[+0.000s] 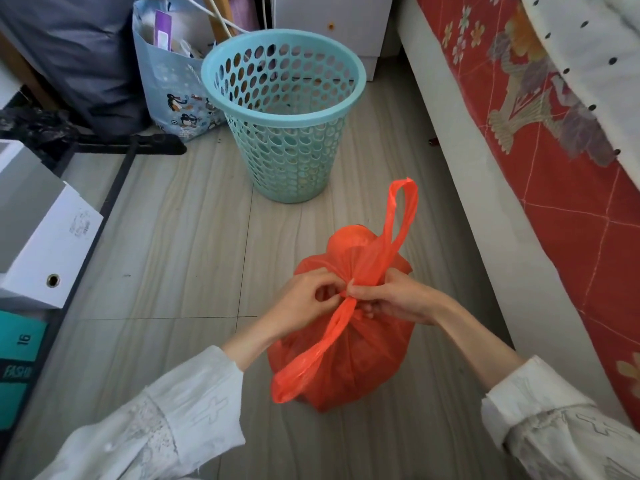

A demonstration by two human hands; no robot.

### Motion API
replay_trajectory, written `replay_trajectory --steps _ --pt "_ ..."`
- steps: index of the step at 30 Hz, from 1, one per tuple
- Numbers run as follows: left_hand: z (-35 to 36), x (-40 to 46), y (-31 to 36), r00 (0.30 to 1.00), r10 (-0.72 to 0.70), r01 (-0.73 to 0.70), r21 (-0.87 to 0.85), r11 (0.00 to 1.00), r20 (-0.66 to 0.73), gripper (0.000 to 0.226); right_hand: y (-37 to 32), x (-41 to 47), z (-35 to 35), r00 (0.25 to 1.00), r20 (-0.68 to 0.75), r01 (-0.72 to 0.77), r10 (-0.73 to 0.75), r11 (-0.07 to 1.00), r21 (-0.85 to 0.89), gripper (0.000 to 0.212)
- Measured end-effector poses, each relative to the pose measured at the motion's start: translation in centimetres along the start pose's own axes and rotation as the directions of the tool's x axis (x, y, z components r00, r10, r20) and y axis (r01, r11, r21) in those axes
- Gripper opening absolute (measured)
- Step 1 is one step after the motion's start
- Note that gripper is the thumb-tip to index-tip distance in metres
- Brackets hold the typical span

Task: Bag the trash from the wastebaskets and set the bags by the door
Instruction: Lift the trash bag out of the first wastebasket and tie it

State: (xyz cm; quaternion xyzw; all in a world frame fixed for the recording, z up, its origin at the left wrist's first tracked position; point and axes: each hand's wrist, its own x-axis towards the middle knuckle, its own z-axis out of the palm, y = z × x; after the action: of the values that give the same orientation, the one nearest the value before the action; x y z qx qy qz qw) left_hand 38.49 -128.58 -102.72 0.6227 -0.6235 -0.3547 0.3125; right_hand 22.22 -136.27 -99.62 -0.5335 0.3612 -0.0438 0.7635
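Two hands at work over a grey wood-look floor [166, 237]. Along the right edge, a bed [561, 174] with a red flowered cover under a white dotted quilt. Far left, a dark shelf frame with white boxes [41, 244] and teal-spined folders. Farther back, upright on the floor, a pale blue perforated wastebasket [287, 133], nothing visible inside through the holes. Just behind it to the left, touching or nearly so, a blue cartoon-printed paper bag [169, 88] stuffed with odds and ends. Near centre, on the floor well apart from the basket, a full orange plastic bag [360, 362], neck gathered, one handle loop standing up, the other hanging forward. Left hand [311, 289] with a fingertip grip pinching the twisted neck. Right hand [391, 297] curled around the same neck, fingers closed on the plastic.
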Motion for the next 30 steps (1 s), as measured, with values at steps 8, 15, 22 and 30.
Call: replay_trajectory --steps 8,15,22,30 --pt "-0.2 -0.1 -0.3 0.993 -0.121 0.121 -0.149 0.981 0.009 0.018 -0.2 0.4 1.8 0.967 -0.158 0.077 -0.200 0.820 -0.566 0.028" --pt "-0.3 0.0 -0.4 0.987 -0.155 0.143 -0.217 0.966 -0.042 0.031 1.1 0.6 1.7 0.829 -0.114 0.173 -0.548 0.445 -0.878 0.023" --pt "-0.1 1.0 -0.6 0.992 -0.121 0.112 -0.182 0.977 -0.039 0.033 1.1 1.1 2.0 0.791 -0.259 0.096 -0.555 0.530 -0.843 0.022" --pt "0.8 0.5 -0.7 0.974 -0.213 0.202 -0.129 0.971 -0.082 0.022 0.1 1.6 1.9 0.851 -0.461 -0.106 0.252 0.942 0.319 0.014"
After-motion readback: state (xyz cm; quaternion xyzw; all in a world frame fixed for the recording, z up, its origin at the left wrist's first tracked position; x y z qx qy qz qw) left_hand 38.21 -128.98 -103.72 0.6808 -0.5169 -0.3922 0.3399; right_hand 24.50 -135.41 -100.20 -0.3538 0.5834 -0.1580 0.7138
